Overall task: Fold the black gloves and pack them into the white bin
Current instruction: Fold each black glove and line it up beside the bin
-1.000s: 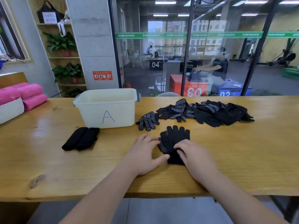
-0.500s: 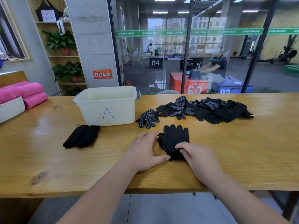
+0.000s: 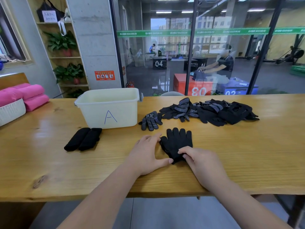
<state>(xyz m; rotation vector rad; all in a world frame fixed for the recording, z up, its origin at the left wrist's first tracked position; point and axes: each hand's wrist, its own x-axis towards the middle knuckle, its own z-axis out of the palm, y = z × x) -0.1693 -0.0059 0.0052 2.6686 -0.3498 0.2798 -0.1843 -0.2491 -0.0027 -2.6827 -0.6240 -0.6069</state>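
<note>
In front of the white plastic bin (image 3: 92,116) and a little to its right, a flat black knit glove (image 3: 177,141) lies on the pale wooden table (image 3: 49,162). Your right hand (image 3: 201,162) covers its cuff, fingers curled onto the cuff and gripping it; the thumb is hidden. A dotted edge peeks from under the glove, and you cannot tell whether a second one lies beneath. Your left hand (image 3: 145,156) rests spread flat, thumb tip touching the cuff.

The bin's near wall hides its floor, so its contents cannot be told. That wall carries a blue handwritten "A".

Just right of the bin lies a black white-dotted glove (image 3: 151,120) with a white mark too small to read. Farther right sprawls a heap of black gloves (image 3: 214,111). Front-left of the bin sit two folded black gloves (image 3: 84,138), side by side. Far left of the bin, a white woven basket (image 3: 11,111) is cut off by the frame edge, with pink rolled cloths (image 3: 29,95) just beside it.
</note>
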